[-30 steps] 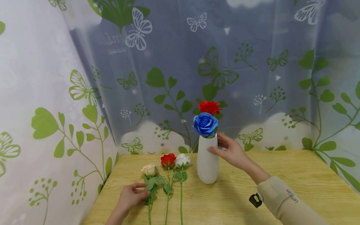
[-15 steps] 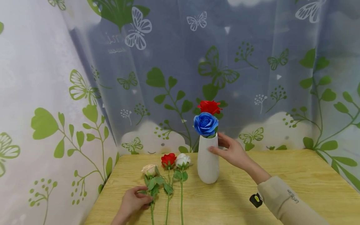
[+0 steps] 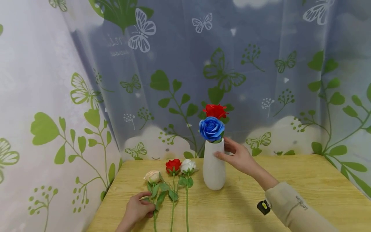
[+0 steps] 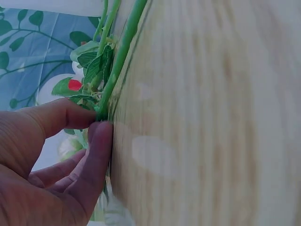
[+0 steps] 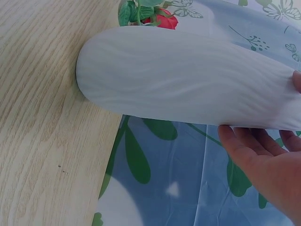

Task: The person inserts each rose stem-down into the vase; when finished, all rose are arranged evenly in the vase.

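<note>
Left fingers are pinching the cream rose near the left edge of the surface — likely a pick-up, calling for a straight lift — while right fingers are gripping the vase

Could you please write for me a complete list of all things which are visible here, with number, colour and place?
Vase: 1, white, standing on the table
Blue rose: 1, blue, in the vase, in front
Upper red rose: 1, red, in the vase, behind the blue one
Cream rose: 1, pale cream, lying leftmost
Lower red rose: 1, red, lying in the middle
White rose: 1, white, lying nearest the vase
Table: 1, yellowish wood-grain, under everything
Printed backdrop: blue-grey and white with green plants and butterflies, behind and at the sides; number of sheets unclear
Small black object: 1, black and yellow, by the right cuff
Sleeve: 1, beige, right arm
Left hand: 1, at the cream rose's stem
Right hand: 1, holding the vase's upper part
</note>
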`<state>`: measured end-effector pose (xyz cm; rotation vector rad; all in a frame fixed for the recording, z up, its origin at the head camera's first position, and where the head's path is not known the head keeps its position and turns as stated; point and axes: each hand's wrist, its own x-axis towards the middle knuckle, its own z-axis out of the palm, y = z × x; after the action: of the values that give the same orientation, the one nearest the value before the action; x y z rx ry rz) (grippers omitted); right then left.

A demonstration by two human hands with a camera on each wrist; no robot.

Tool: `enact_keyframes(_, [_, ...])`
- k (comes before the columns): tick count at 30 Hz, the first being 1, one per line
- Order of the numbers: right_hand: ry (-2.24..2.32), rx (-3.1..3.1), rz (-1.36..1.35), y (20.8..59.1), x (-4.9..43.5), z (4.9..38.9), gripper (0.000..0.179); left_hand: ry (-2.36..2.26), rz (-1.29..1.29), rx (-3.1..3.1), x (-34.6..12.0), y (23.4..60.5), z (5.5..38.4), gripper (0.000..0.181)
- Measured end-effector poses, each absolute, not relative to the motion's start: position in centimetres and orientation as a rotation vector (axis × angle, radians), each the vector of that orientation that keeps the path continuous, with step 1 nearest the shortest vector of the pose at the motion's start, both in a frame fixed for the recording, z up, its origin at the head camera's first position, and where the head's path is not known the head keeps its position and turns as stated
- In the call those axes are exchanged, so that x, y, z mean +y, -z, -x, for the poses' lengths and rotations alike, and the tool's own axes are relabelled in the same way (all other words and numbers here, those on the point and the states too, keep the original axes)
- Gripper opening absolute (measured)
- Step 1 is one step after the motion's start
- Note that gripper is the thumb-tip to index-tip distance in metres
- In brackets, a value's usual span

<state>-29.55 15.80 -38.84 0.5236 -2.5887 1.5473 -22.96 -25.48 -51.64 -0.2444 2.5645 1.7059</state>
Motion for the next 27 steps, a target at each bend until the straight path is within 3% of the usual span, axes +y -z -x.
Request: enact_keyframes(27, [-1.527, -2.581, -0.541, 39.0, 15.8, 29.7, 0.085, -2.137, 0.285, 2.282, -26.6, 49.7, 23.2, 0.073])
